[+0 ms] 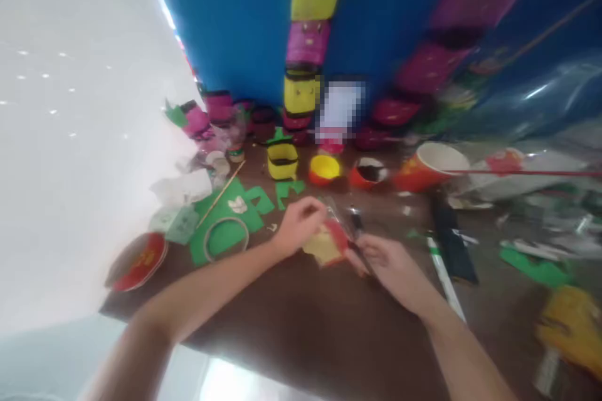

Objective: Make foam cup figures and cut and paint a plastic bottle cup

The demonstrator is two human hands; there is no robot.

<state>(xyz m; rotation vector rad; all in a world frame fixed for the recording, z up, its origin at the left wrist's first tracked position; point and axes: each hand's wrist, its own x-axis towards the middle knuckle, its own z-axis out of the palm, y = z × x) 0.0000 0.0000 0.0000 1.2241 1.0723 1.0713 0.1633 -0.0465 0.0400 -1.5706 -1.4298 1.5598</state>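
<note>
"Your forearms reach over the brown tabletop. Where's the red-and-tan piece?"
"Between your hands. Your right hand grips a blurred dark tool; your left hand curls its fingers, grip unclear."

No readable text

Can make out no word, number or brand. Can see yellowish marks on the red tub at lower left, but too blurred to read. Likewise cannot decipher faint marks on the pale green packet just above and right of it, yellowish patches on the orange-red cup right of centre, or the pixelated pale panel at upper centre.
</note>
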